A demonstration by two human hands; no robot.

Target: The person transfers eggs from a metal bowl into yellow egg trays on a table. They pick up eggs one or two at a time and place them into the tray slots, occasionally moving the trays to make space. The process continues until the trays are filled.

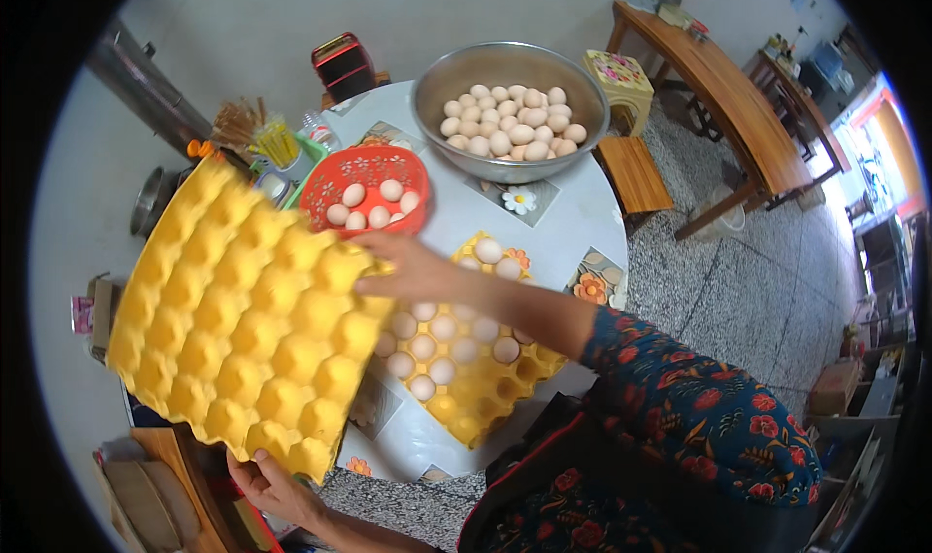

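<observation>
A yellow moulded egg tray (pixel 247 313) is held up, tilted, on the left, its bumpy face towards me with no eggs on that side. My left hand (pixel 269 484) grips its lower edge. My right hand (pixel 408 265) has hold of the right edge near the upper corner. Below my right forearm, a second yellow egg tray (pixel 473 400) lies on the table, partly filled with pale eggs (pixel 443 327); several cups nearest me hold none. Behind it stand a red plastic basket (pixel 364 167) with several eggs and a large steel bowl (pixel 510 171) holding many more.
The round table (pixel 568 218) has a pale patterned cover. A green container (pixel 313 156), a clear bottle (pixel 319 127) and a holder of yellow sticks (pixel 280 145) crowd its left side. A wooden stool (pixel 633 174) and a long wooden table (pixel 721 109) stand to the right.
</observation>
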